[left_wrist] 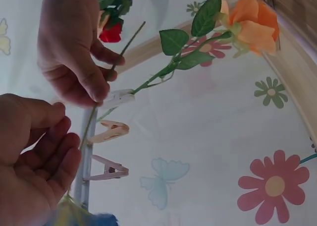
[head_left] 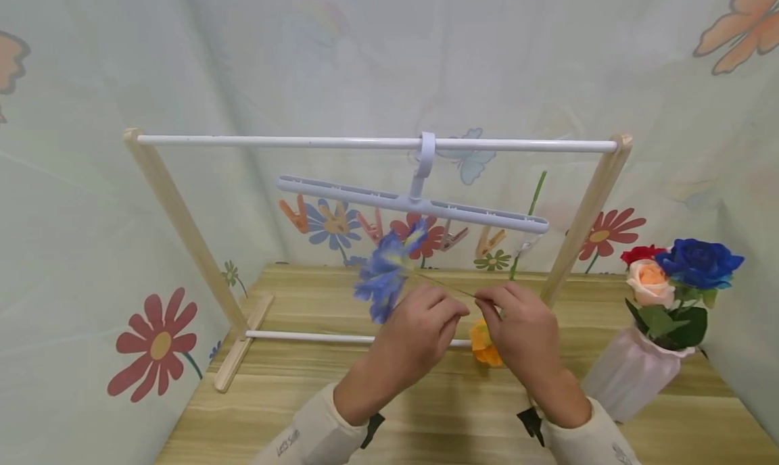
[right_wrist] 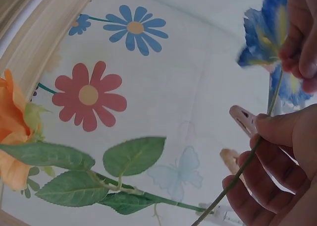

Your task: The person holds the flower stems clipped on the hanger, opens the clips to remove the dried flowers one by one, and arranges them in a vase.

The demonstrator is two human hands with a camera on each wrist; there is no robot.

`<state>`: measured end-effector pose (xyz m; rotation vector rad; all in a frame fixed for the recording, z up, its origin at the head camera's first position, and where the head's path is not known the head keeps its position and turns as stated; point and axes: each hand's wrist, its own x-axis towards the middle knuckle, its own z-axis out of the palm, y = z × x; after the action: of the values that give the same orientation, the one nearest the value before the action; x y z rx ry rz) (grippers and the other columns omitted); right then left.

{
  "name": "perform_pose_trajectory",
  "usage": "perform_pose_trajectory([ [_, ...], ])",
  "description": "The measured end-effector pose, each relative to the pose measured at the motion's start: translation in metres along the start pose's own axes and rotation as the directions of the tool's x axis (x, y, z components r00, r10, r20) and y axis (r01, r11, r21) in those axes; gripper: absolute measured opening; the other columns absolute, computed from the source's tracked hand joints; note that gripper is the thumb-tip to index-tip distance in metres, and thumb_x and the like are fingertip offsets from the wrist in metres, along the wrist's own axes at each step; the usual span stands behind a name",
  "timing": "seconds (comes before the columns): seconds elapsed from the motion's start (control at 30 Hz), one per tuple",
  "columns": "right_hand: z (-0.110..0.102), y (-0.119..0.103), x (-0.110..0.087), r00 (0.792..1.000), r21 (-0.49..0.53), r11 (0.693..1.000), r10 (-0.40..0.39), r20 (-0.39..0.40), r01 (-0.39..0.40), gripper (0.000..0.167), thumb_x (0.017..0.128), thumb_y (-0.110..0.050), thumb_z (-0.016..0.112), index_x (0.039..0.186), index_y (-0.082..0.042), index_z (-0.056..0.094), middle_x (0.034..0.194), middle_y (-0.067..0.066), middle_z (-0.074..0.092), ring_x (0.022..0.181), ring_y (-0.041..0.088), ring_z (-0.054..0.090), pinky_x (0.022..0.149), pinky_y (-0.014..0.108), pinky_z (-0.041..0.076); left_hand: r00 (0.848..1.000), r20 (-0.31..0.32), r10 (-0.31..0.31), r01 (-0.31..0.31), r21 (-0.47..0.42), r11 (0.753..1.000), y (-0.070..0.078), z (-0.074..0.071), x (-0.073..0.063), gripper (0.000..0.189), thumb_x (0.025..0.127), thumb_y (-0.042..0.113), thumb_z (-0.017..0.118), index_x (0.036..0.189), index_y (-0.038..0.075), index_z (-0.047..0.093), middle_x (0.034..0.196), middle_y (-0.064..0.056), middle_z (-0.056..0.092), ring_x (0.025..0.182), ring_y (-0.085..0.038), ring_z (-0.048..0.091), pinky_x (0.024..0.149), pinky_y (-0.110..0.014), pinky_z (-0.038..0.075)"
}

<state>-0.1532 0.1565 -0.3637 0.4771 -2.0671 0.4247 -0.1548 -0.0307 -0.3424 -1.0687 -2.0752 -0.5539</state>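
My right hand [head_left: 520,330] pinches the thin green stem of a blue artificial flower [head_left: 385,276] between thumb and fingers. The flower lies sideways, its bloom to the left. Beside the stem near the bloom is my left hand [head_left: 422,323], fingers loosely curled; in the left wrist view the stem [left_wrist: 86,127] passes along its fingertips, with no clear grip. Above both hands a white clip hanger [head_left: 414,201] hangs from the rack's top bar. At its right end a white clip [left_wrist: 119,97] holds an orange rose [left_wrist: 252,25] upside down by its stem.
The wood-and-white rack [head_left: 377,142] stands on a wood-grain table [head_left: 292,397]. Other clips on the hanger include an orange clip [head_left: 295,213] and a pink clip [head_left: 370,225]. A pale ribbed vase [head_left: 633,374] with roses, one a blue rose [head_left: 700,262], stands at the right.
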Motion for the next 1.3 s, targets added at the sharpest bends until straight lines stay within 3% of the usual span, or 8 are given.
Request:
perform_pose_trajectory([
  [0.2,-0.012,0.013,-0.004,0.995,0.026,0.995,0.098,-0.03,-0.097,0.015,0.077,-0.002,0.086,0.087,-0.006,0.075,0.081,0.007,0.073,0.07,0.019,0.068,0.061,0.038,0.058,0.999,0.047,-0.027,0.027,0.002,1.0,-0.002,0.006,-0.005,0.009,0.093,0.008,0.071,0.095,0.016,0.074,0.087,0.004,0.069,0.08,-0.011,0.065,0.069,-0.02,0.056],
  [0.3,-0.018,0.02,-0.006,0.987,0.053,0.986,0.16,-0.029,-0.158,0.013,0.079,0.0,0.084,0.088,-0.006,0.076,0.083,0.008,0.074,0.067,0.019,0.069,0.061,0.03,0.058,0.993,0.098,-0.073,0.074,-0.006,0.997,-0.004,0.01,-0.004,0.008,0.094,0.009,0.071,0.097,0.015,0.075,0.089,0.004,0.073,0.079,-0.011,0.067,0.07,-0.022,0.057],
  [0.43,-0.027,0.025,-0.009,0.957,0.124,0.951,0.289,-0.033,-0.283,0.012,0.081,0.0,0.082,0.09,-0.005,0.077,0.085,0.008,0.075,0.067,0.012,0.069,0.066,0.006,0.05,0.952,0.243,-0.186,0.207,-0.064,0.976,-0.005,0.013,0.0,0.01,0.098,0.015,0.067,0.104,0.014,0.075,0.095,0.003,0.075,0.081,-0.011,0.065,0.073,-0.022,0.055],
  [0.53,-0.034,0.028,-0.011,0.919,0.159,0.91,0.392,-0.034,-0.382,0.011,0.084,-0.002,0.081,0.094,-0.005,0.078,0.088,0.009,0.077,0.072,-0.011,0.061,0.071,-0.003,0.042,0.905,0.332,-0.264,0.318,-0.119,0.941,-0.005,0.018,0.004,0.014,0.1,0.018,0.065,0.108,0.013,0.075,0.098,0.002,0.073,0.082,-0.011,0.064,0.073,-0.02,0.054],
  [0.7,-0.047,0.03,-0.012,0.856,0.168,0.848,0.516,-0.039,-0.503,0.014,0.087,-0.008,0.079,0.101,-0.004,0.078,0.094,0.013,0.077,0.079,-0.031,0.046,0.074,-0.005,0.039,0.881,0.352,-0.317,0.404,-0.209,0.89,-0.007,0.032,0.011,0.015,0.1,0.019,0.066,0.11,0.011,0.073,0.097,0.001,0.074,0.084,-0.009,0.067,0.078,-0.017,0.056],
  [0.93,-0.069,0.039,-0.018,0.757,0.196,0.765,0.641,-0.131,-0.614,0.02,0.088,-0.013,0.08,0.105,-0.003,0.078,0.09,-0.046,0.055,0.076,-0.025,0.053,0.072,-0.002,0.042,0.803,0.428,-0.414,0.564,-0.324,0.759,-0.013,0.058,0.017,0.02,0.101,0.023,0.065,0.116,0.012,0.072,0.105,0.002,0.075,0.089,-0.007,0.069,0.081,-0.017,0.057],
  [1.07,-0.083,0.046,-0.022,0.685,0.233,0.704,0.709,-0.167,-0.671,0.022,0.09,-0.016,0.078,0.107,-0.002,0.077,0.088,-0.041,0.059,0.073,-0.019,0.057,0.071,-0.001,0.044,0.793,0.403,-0.457,0.597,-0.369,0.712,-0.015,0.074,0.019,0.021,0.101,0.025,0.063,0.116,0.012,0.072,0.105,0.001,0.075,0.089,-0.008,0.068,0.081,-0.018,0.057],
  [1.3,-0.103,0.063,-0.024,0.564,0.227,0.608,0.792,-0.232,-0.761,0.026,0.093,-0.024,0.075,0.112,-0.007,0.077,0.089,-0.037,0.06,0.075,-0.015,0.058,0.072,0.0,0.045,0.789,0.35,-0.505,0.614,-0.419,0.669,-0.019,0.09,0.028,0.02,0.101,0.025,0.065,0.114,0.013,0.072,0.105,0.0,0.075,0.089,-0.009,0.066,0.082,-0.018,0.056],
])
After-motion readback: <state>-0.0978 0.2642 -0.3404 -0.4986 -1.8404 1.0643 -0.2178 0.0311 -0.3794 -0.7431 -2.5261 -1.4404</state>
